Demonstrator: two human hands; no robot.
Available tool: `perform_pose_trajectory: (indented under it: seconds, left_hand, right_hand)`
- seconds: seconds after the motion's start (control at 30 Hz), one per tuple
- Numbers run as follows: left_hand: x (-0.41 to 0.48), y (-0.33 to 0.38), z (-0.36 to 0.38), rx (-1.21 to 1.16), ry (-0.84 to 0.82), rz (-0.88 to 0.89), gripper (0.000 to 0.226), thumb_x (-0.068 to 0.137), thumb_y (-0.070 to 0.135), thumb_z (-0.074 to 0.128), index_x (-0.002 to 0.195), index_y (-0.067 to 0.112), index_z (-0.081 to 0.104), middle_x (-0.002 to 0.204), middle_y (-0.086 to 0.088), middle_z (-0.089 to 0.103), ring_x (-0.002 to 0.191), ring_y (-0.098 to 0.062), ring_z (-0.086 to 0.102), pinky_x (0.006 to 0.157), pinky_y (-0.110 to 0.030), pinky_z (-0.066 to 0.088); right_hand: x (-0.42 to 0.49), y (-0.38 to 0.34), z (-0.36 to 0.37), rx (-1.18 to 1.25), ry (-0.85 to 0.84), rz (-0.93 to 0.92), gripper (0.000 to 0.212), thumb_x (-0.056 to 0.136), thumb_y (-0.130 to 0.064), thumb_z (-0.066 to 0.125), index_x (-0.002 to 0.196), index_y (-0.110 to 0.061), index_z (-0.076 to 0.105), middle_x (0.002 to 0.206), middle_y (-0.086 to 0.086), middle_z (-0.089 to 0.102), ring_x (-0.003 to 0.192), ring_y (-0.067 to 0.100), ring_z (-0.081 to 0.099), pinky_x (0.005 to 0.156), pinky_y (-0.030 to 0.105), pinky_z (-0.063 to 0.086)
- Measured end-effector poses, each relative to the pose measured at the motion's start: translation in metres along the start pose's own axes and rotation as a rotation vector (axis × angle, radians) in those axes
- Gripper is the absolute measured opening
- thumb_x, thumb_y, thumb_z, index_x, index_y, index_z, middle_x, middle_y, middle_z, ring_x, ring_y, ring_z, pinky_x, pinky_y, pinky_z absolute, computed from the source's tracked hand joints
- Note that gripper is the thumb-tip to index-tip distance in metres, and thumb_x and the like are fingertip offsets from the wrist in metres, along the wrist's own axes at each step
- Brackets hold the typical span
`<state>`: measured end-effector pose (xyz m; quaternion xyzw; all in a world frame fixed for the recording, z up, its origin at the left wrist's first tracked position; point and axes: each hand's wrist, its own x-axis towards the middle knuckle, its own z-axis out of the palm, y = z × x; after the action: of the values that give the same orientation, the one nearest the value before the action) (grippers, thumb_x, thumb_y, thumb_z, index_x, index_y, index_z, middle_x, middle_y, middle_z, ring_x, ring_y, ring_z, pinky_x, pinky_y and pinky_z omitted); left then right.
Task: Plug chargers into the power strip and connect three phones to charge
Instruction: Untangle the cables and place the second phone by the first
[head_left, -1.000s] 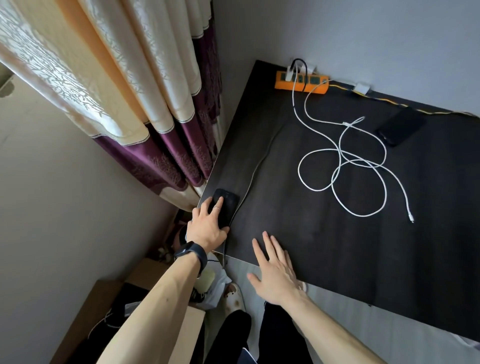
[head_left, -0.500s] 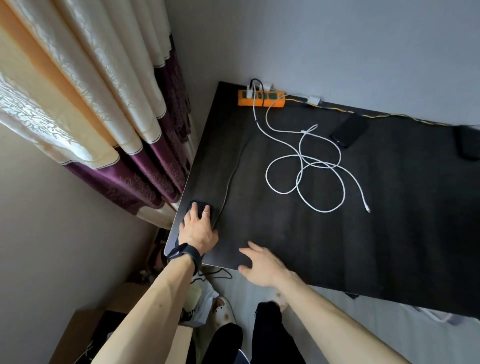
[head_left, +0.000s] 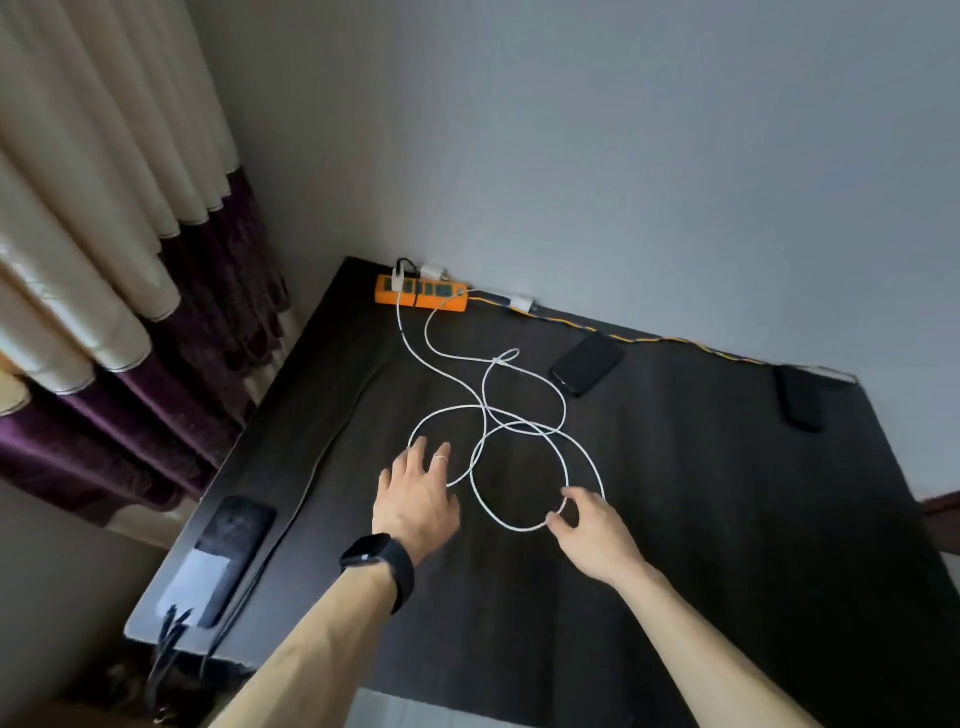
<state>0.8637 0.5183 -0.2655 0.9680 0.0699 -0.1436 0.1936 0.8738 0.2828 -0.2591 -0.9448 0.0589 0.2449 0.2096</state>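
Our left hand (head_left: 415, 499) hovers low over the dark table (head_left: 727, 545), fingers straight and spread, holding nothing. Its fingertips (head_left: 420, 446) reach the near-left loop of the white cable (head_left: 519, 426). There is a thin ring (head_left: 441, 458) on one finger and a black watch (head_left: 379, 564) on that wrist.

Our right hand (head_left: 592, 530) is a little apart to the right, with its fingers loosely curled. Forefinger and thumb sit on either side of the nearest loop of the same cable, but we cannot tell whether they have closed on it.

The white cable sprawls in overlapping loops from between our hands toward the far edge. One strand rises to a white charger (head_left: 397, 283) seated in the left end of the orange power strip (head_left: 421, 296), which lies against the wall (head_left: 623, 156). Another strand crosses the strip's right end toward a small white adapter (head_left: 522, 301) just right of it. A yellow cord (head_left: 670, 340) runs along the far edge from there.

We see three dark phones, well apart:
- One phone (head_left: 236, 540) lies at the near-left corner, beside a black cable (head_left: 311, 467) that runs along the table's left side.
- A second phone (head_left: 587, 364) lies near the far edge, right of the loops.
- A third phone (head_left: 800, 397) lies at the far right.

A cream and purple curtain (head_left: 104, 260) hangs to the left.
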Motion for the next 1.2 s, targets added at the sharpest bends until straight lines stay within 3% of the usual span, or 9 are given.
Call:
perform_pose_trajectory:
  seconds: [0.2,0.4,0.5,0.63,0.8,0.93,1.07,1.2]
  left_hand:
    - [0.071,0.04,0.056,0.022,0.061,-0.105,0.07,0.097,0.041,0.045,0.158,0.027,0.014,0.166,-0.007,0.01,0.152,-0.029,0.007,0.122,-0.05,0.013]
    - [0.132,0.073,0.102,0.023,0.297,-0.074,0.068,0.098,0.049,0.037,0.158,0.028,0.014,0.166,-0.005,0.01,0.153,-0.027,0.003,0.122,-0.052,0.01]
    - [0.157,0.089,0.126,0.023,0.384,-0.063,0.067,0.097,0.052,0.033,0.157,0.029,0.016,0.167,-0.006,0.011,0.153,-0.029,0.004,0.121,-0.054,0.008]
    - [0.176,0.093,0.152,0.093,0.384,0.0,0.064,0.096,0.06,0.023,0.156,0.037,0.018,0.167,-0.001,0.009,0.154,-0.029,0.0,0.119,-0.06,0.004]
    - [0.184,0.078,0.166,0.135,0.335,-0.006,0.065,0.093,0.068,0.01,0.154,0.046,0.011,0.167,0.007,0.009,0.153,-0.025,-0.009,0.117,-0.064,0.0]
    - [0.182,0.081,0.165,0.13,0.319,-0.025,0.064,0.093,0.069,0.009,0.154,0.049,0.007,0.167,0.01,0.007,0.153,-0.023,-0.011,0.119,-0.062,-0.001]
    - [0.179,0.084,0.159,0.152,0.255,-0.046,0.065,0.092,0.07,0.008,0.153,0.049,0.0,0.167,0.011,0.001,0.152,-0.022,-0.016,0.118,-0.062,-0.003]
    - [0.177,0.09,0.151,0.179,0.191,-0.08,0.065,0.093,0.071,0.008,0.153,0.05,-0.004,0.167,0.011,-0.004,0.152,-0.023,-0.017,0.118,-0.062,-0.002]
  right_hand:
    - [0.104,0.039,-0.024,-0.031,0.121,-0.102,0.056,0.099,-0.041,0.051,0.148,-0.017,0.039,0.157,0.004,0.034,0.138,0.029,0.041,0.112,0.039,0.035]
    - [0.202,0.04,-0.029,-0.116,0.228,-0.258,0.057,0.104,-0.035,0.038,0.157,-0.019,0.022,0.168,0.003,0.004,0.149,0.034,0.019,0.12,0.042,0.021]
    - [0.242,0.039,-0.027,-0.181,0.255,-0.302,0.058,0.105,-0.038,0.028,0.159,-0.023,0.013,0.168,-0.002,-0.003,0.15,0.031,0.016,0.118,0.044,0.025]
    - [0.26,0.054,-0.014,-0.36,0.288,-0.262,0.061,0.103,-0.049,0.016,0.159,-0.026,0.011,0.168,-0.01,0.003,0.149,0.02,0.017,0.113,0.048,0.03]
    - [0.246,0.068,-0.002,-0.358,0.372,-0.261,0.061,0.101,-0.052,0.022,0.151,-0.02,0.032,0.164,-0.005,0.022,0.144,0.028,0.028,0.108,0.051,0.038]
    - [0.215,0.082,0.005,-0.332,0.322,-0.188,0.066,0.099,-0.057,0.02,0.153,-0.02,0.029,0.165,-0.007,0.017,0.149,0.027,0.022,0.111,0.055,0.035]
    - [0.184,0.097,0.009,-0.38,0.29,-0.185,0.068,0.099,-0.058,0.025,0.155,-0.02,0.025,0.166,-0.005,0.017,0.149,0.026,0.024,0.11,0.052,0.038]
    - [0.159,0.104,0.003,-0.445,0.271,-0.149,0.067,0.097,-0.062,0.024,0.15,-0.023,0.035,0.158,-0.003,0.033,0.141,0.024,0.038,0.103,0.046,0.044]
